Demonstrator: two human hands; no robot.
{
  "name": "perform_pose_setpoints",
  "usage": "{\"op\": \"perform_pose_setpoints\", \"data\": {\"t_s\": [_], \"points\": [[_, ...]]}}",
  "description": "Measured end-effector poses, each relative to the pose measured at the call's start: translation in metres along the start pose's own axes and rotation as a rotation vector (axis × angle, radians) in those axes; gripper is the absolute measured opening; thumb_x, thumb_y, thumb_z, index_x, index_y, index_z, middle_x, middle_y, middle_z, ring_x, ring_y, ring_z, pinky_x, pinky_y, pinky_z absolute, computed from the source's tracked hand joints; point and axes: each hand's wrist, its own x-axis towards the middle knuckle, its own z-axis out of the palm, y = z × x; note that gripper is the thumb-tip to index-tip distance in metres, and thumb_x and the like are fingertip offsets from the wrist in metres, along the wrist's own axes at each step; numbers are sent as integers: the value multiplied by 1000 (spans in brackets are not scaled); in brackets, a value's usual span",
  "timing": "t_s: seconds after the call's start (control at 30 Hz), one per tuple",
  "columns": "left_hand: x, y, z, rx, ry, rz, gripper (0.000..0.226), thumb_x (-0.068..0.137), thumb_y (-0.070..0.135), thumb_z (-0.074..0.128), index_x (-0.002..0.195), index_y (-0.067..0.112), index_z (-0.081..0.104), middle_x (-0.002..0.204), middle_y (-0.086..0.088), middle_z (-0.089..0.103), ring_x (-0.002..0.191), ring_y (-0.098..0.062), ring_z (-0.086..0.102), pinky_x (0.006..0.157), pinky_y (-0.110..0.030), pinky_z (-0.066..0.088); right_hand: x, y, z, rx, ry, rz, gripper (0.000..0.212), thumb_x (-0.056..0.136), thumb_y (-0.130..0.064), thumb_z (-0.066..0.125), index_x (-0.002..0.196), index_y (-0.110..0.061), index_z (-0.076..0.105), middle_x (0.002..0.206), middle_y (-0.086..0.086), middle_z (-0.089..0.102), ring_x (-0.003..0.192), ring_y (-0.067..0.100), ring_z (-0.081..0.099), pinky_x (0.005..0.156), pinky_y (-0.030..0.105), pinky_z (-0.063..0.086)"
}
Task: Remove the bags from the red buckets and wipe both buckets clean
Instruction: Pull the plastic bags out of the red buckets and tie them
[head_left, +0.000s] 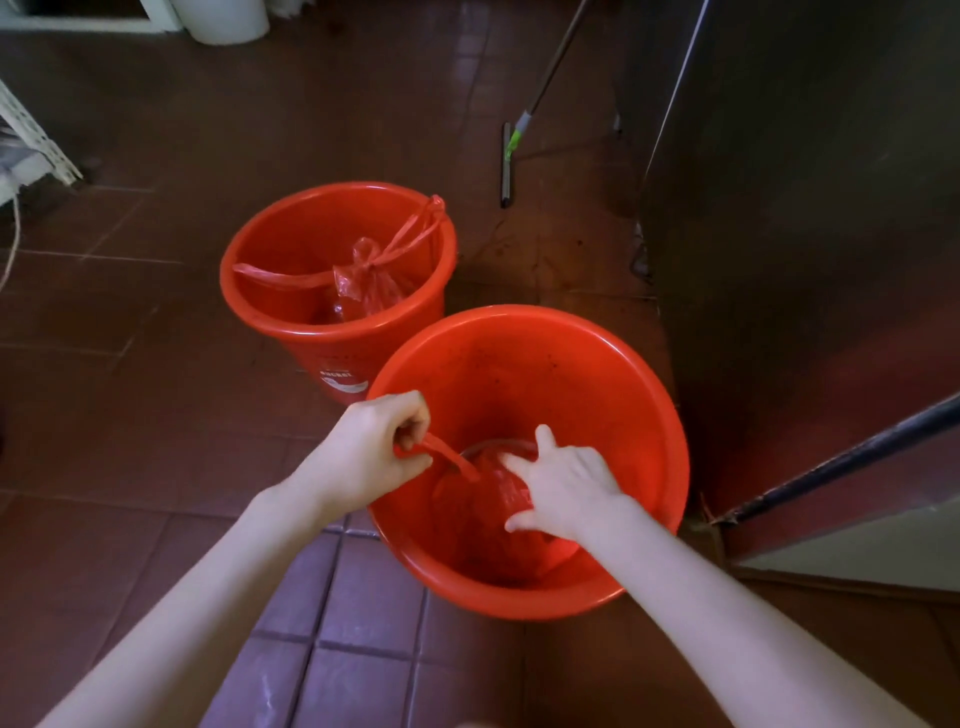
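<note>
Two round red plastic buckets stand on the brown tiled floor: the nearer bucket (613, 364) fills the lower centre of the frame, the farther bucket (291, 234) sits just beyond it at centre left, their walls close together. In the nearer one lies a thin, crumpled red plastic bag (483, 514), low against the bottom. It looks soft, light and slippery, likely to tear if yanked, so its twisted handle strip is the best hold. The left hand (371, 449) is clenched on that strip at the rim; the right hand (563, 483) rests with fingers spread on the bag, no clear grasp. A knotted red bag (366, 283) still sits in the farther bucket.
</note>
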Motion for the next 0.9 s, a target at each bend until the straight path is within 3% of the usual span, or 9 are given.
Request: {"op": "perform_pose_setpoints", "data": {"t_s": [0.1, 0.2, 0.3, 0.37, 0.47, 0.6, 0.73, 0.9], "points": [[-3, -3, -2, 16, 49, -33, 32, 66, 1, 81, 82, 16, 58, 81, 9, 57, 77, -6, 53, 72, -19, 42, 18, -12, 2, -39, -39, -18, 69, 81, -64, 61, 140, -34, 40, 133, 14, 40, 107, 34, 61, 88, 40, 48], [-15, -15, -7, 82, 83, -127, 40, 68, -1, 78, 103, 15, 67, 104, 5, 59, 99, -16, 54, 89, -23, 39, 34, -21, 6, -68, -104, -35, 52, 86, -45, 67, 131, -26, 50, 128, 12, 54, 112, 33, 61, 89, 39, 48], [-34, -31, -17, 50, 47, -247, 46, 70, -2, 80, 111, 18, 71, 124, 0, 56, 114, -18, 55, 102, -33, 42, 38, -22, 15, -56, -94, -23, 30, 97, -18, 50, 126, -22, 56, 125, 9, 63, 115, 31, 61, 90, 37, 48], [-45, -39, -21, 2, -28, -234, 47, 71, 6, 84, 113, 23, 72, 135, 1, 52, 122, -14, 53, 105, -30, 40, 36, -17, 19, -21, -71, -11, 37, 97, -8, 36, 126, -21, 54, 123, 10, 65, 114, 32, 62, 90, 37, 48], [-51, -46, -20, -18, -82, -192, 49, 71, 24, 85, 118, 29, 70, 143, 5, 46, 131, -11, 45, 108, -29, 36, 32, -3, 13, 112, -16, 36, 33, 94, -8, 38, 121, -20, 52, 118, 11, 65, 110, 33, 63, 86, 38, 49], [-42, -54, -9, 5, -61, -127, 51, 75, 55, 69, 117, 27, 70, 143, 0, 46, 131, -23, 43, 108, -35, 30, 21, 16, 0, 245, 84, 83, 17, 91, -22, 50, 108, -19, 51, 109, 8, 65, 105, 31, 63, 80, 37, 48], [-14, -52, 18, 51, -21, -44, 48, 76, 52, 70, 117, 26, 69, 142, -3, 47, 132, -31, 41, 110, -47, 33, 10, 35, -14, 314, 219, 159, 20, 91, -35, 53, 106, -22, 50, 109, 2, 63, 106, 28, 61, 80, 35, 49], [29, -58, 21, 21, -18, -38, 46, 71, 42, 82, 113, 26, 71, 135, -2, 53, 132, -26, 41, 109, -43, 34, 11, 55, -42, 312, 337, 265, 18, 91, -36, 56, 103, -23, 51, 105, 1, 63, 101, 29, 62, 74, 35, 47]]}}
